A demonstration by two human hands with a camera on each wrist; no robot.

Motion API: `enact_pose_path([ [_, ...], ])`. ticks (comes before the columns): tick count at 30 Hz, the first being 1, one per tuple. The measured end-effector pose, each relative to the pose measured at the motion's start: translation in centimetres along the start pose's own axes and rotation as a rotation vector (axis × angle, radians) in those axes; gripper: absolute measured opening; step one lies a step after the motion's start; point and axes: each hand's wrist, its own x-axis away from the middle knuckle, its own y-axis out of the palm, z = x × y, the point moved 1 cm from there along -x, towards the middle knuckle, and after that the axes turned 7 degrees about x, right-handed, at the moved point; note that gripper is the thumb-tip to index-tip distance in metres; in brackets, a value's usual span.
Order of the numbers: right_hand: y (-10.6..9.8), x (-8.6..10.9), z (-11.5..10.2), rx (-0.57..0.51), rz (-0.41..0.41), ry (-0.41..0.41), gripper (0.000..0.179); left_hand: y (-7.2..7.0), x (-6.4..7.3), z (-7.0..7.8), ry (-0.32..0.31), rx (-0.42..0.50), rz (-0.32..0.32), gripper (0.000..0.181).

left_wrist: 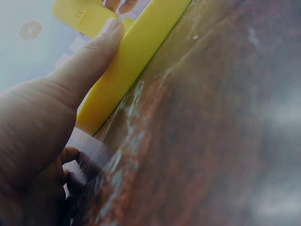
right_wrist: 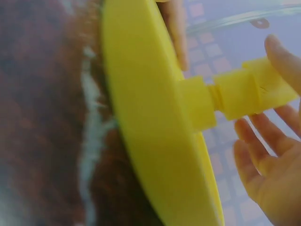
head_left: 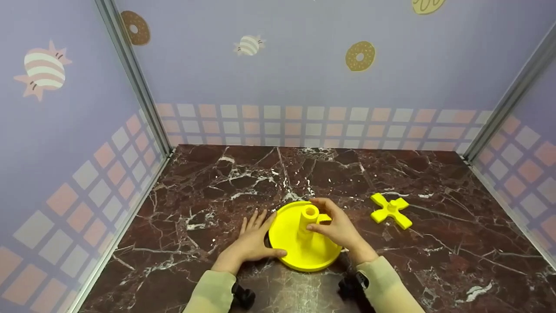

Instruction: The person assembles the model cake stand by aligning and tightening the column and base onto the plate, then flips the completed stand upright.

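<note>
A round yellow dish (head_left: 292, 243) with a raised rim rests on the marbled table. Over its inside rises a hollow yellow post (head_left: 306, 222), and a small yellow piece juts out beside it. My right hand (head_left: 341, 226) holds the post, thumb on the near side and fingers reaching behind. Stepped yellow sections of the post (right_wrist: 240, 94) show between thumb and fingers in the right wrist view. My left hand (head_left: 252, 241) lies along the dish's left side, fingers straight and spread on the table. Its thumb (left_wrist: 89, 61) presses against the rim.
Right of the dish lies a yellow cross-shaped piece (head_left: 392, 210) with a short peg in its middle. Patterned panels (head_left: 295, 87) enclose the table at the back and both sides, joined by metal corner posts.
</note>
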Motion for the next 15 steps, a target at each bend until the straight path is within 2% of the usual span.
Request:
enact_pose_path([
  [4, -0.52, 0.0, 0.01, -0.137, -0.106, 0.026, 0.066, -0.04, 0.04, 0.03, 0.001, -0.001, 0.0, 0.117],
  [7, -0.55, 0.0, -0.02, -0.154, -0.12, 0.046, 0.063, -0.08, 0.09, 0.06, -0.001, 0.005, -0.003, 0.117],
  [15, 0.37, -0.15, 0.0, -0.062, 0.05, 0.074, 0.048, -0.1, 0.13, 0.07, -0.004, 0.004, -0.009, 0.116],
])
